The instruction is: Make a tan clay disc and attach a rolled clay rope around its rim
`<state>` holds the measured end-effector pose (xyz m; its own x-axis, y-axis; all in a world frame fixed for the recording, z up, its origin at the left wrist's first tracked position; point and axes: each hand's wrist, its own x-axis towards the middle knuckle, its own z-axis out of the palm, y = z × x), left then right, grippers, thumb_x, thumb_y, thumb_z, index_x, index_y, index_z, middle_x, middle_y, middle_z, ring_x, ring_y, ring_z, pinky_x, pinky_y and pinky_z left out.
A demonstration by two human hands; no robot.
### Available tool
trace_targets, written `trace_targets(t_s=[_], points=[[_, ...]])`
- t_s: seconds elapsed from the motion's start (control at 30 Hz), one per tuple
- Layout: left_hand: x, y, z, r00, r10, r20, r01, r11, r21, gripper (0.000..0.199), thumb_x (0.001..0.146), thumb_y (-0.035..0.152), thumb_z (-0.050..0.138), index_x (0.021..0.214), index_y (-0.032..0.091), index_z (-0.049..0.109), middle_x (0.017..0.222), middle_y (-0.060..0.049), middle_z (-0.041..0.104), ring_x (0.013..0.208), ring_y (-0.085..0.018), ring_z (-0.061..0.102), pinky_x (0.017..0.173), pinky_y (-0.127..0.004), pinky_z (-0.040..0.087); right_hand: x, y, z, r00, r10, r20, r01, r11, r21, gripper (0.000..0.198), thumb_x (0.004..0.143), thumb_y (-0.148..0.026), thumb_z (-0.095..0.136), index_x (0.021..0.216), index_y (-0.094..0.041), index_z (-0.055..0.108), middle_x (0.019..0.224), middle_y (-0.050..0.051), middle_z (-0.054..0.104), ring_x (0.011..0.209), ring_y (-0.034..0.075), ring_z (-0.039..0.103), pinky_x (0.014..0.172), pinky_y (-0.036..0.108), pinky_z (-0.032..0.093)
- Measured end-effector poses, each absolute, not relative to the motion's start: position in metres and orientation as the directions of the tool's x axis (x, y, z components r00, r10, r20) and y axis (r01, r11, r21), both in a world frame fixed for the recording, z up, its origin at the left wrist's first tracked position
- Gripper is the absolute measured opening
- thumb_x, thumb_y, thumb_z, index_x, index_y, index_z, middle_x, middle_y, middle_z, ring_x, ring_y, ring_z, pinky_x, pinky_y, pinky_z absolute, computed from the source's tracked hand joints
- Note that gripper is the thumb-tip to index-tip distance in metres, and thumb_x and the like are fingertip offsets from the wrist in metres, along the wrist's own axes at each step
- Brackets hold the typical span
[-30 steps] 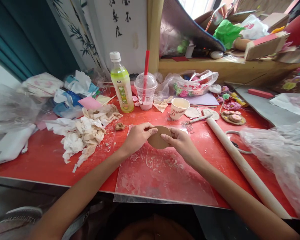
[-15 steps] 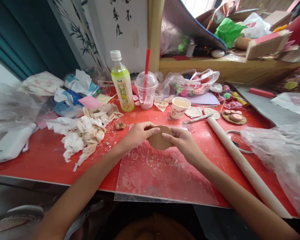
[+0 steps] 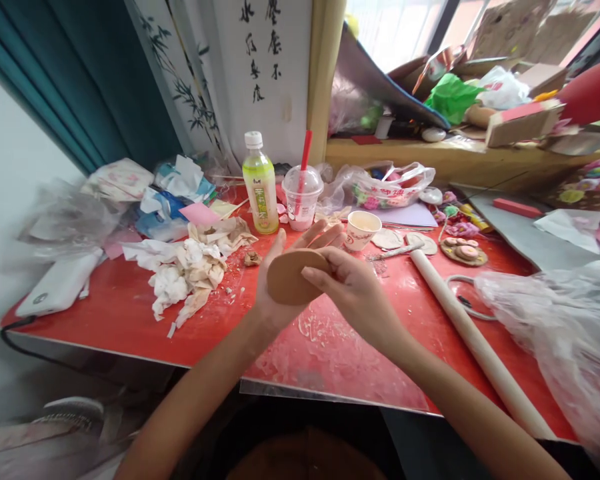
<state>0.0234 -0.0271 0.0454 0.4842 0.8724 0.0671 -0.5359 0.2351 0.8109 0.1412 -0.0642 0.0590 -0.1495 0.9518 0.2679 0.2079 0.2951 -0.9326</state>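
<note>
The right hand point(image 3: 357, 290) is pinching the brown disc point(image 3: 293, 279), which is jutting leftward from that grip across the splayed left hand point(image 3: 275, 313), apparently being positioned, any next move needing steady pressure.

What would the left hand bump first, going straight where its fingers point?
Probably the patterned paper cup, which appears just beyond the left hand; depth is unclear, so it might pass above.

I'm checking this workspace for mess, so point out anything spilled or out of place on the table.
Pale crumbs lie scattered over the clear sheet, and crumpled tissues sit in a loose heap on the red table, at left; both look like litter. The brown disc looks intact.
</note>
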Motion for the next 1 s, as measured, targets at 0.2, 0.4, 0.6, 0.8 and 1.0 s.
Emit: trace_targets(t_s=[0.2, 0.4, 0.6, 0.8, 1.0], points=[[0.032, -0.084, 0.043, 0.397, 0.909, 0.131, -0.840, 0.302, 0.451, 0.055, 0.096, 0.048, 0.015, 0.134, 0.021, 0.043, 0.141, -0.001, 0.046, 0.137, -0.018, 0.032, 0.108, -0.032, 0.034, 0.164, -0.099, 0.071, -0.118, 0.709, 0.695, 0.559, 0.626, -0.544, 0.043, 0.090, -0.037, 0.052, 0.131, -0.027, 0.045, 0.136, 0.004, 0.051, 0.132, 0.024, 0.039, 0.108, 0.044, 0.033], [0.040, -0.107, 0.024, 0.509, 0.853, 0.117, -0.844, 0.468, 0.263, 0.056, 0.097, 0.041, 0.016, 0.146, 0.014, 0.022, 0.146, -0.005, 0.039, 0.136, -0.019, 0.035, 0.114, -0.034, 0.025, 0.269, -0.118, 0.038, -0.001, 0.901, 0.434, 0.993, 0.052, -0.107, 0.046, 0.093, -0.044, 0.039, 0.127, -0.014, 0.049, 0.122, 0.017, 0.059, 0.113, 0.034, 0.055, 0.088, 0.049, 0.046], [0.045, -0.119, 0.013, 0.519, 0.853, 0.053, -0.843, 0.501, 0.197, 0.051, 0.097, 0.029, 0.020, 0.147, 0.016, 0.020, 0.145, -0.005, 0.040, 0.134, -0.021, 0.038, 0.114, -0.038, 0.025, 0.320, -0.113, -0.018, 0.103, 0.973, 0.208, 0.985, -0.129, 0.118, 0.044, 0.091, -0.035, 0.044, 0.123, -0.004, 0.048, 0.113, 0.022, 0.062, 0.099, 0.032, 0.062, 0.082, 0.040, 0.046], [0.047, -0.116, 0.004, 0.363, 0.925, -0.113, -0.916, 0.377, 0.136, 0.049, 0.097, 0.021, 0.021, 0.145, 0.020, 0.024, 0.144, 0.000, 0.043, 0.131, -0.017, 0.042, 0.113, -0.036, 0.029, 0.308, -0.114, -0.024, 0.247, 0.939, 0.238, 0.962, -0.267, 0.056, 0.049, 0.093, -0.035, 0.041, 0.134, -0.007, 0.037, 0.107, 0.020, 0.065, 0.091, 0.032, 0.065, 0.065, 0.039, 0.049], [0.050, -0.115, -0.003, 0.416, 0.907, -0.061, -0.895, 0.420, 0.151, 0.052, 0.094, 0.042, 0.030, 0.141, 0.020, 0.034, 0.143, -0.004, 0.045, 0.135, -0.021, 0.036, 0.112, -0.039, 0.030, 0.308, -0.112, -0.024, 0.258, 0.941, 0.216, 0.960, -0.275, 0.051, 0.052, 0.091, -0.034, 0.045, 0.135, -0.006, 0.036, 0.109, 0.020, 0.064, 0.094, 0.032, 0.064, 0.067, 0.039, 0.049]])
